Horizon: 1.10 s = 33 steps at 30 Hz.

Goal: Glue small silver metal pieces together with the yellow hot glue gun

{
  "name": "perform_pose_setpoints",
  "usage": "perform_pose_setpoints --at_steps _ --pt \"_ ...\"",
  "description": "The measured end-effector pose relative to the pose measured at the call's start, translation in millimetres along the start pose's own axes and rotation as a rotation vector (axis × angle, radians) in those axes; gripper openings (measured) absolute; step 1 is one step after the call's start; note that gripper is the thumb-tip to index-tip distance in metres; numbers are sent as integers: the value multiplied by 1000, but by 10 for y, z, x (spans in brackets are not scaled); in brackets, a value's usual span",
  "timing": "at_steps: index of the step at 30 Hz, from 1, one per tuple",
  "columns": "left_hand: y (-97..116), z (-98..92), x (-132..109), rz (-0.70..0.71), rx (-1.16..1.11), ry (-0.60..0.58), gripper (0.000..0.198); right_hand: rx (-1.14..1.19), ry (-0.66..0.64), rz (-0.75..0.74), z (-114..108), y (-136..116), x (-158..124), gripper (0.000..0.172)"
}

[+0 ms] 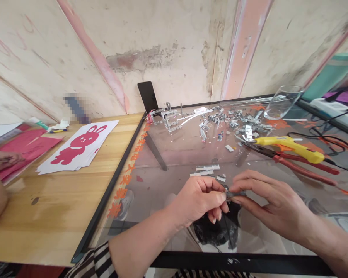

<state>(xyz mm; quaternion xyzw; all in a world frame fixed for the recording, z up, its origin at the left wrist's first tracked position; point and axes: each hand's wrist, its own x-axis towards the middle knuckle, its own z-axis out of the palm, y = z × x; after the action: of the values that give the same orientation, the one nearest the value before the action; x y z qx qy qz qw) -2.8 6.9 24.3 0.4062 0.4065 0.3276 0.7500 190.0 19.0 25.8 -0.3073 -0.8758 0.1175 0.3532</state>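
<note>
Near the front of the glass tabletop, my left hand (204, 199) and my right hand (268, 197) meet over a small dark grey strip (237, 194). Thumb and fingers of my left hand pinch one end, while the right fingertips close on the other; its exact kind does not show. Just beyond them lie several flat silvery strips (207, 168). Below my hands a black crumpled shape (219, 227) shows, and I cannot tell whether it lies on or under the glass.
Silvery metal scraps (229, 117) litter the glass's far side. A yellow glue gun (292, 146) and red-handled pliers (304, 168) lie at right, near a drinking glass (282, 102). A phone (148, 97) leans on the wall. Left, another person's hand (5, 160) rests beside rabbit-picture paper (78, 148).
</note>
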Motion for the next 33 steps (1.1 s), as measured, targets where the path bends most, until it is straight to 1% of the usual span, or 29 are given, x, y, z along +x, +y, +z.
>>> perform_pose_setpoints --at_steps 2,7,9,12,16,18,20,24,27,33 --pt "-2 8 3 -2 -39 -12 17 -12 17 2 5 -11 3 9" --pt "6 28 2 44 -28 43 19 -60 76 -4 25 -32 -3 11" --pt "0 14 3 37 -39 13 21 -55 69 -23 20 -22 -11 11" --pt "-20 -30 10 29 -59 -63 26 -22 30 -35 -6 14 -15 11" --pt "-42 -74 24 32 -26 -103 29 37 -37 -31 -46 47 7 11" --pt "-47 -78 32 39 -9 -93 30 57 -67 -46 -49 46 17 10" --pt "-48 -70 40 55 2 -64 28 46 -61 -51 -36 41 13 10" --pt "-38 -26 46 90 -16 20 30 -69 29 -46 21 30 -29 10" --pt "-26 20 40 94 -67 60 34 -125 80 -32 43 12 -44 11" --pt "-20 70 15 105 -183 58 33 -102 111 75 16 -53 -4 7"
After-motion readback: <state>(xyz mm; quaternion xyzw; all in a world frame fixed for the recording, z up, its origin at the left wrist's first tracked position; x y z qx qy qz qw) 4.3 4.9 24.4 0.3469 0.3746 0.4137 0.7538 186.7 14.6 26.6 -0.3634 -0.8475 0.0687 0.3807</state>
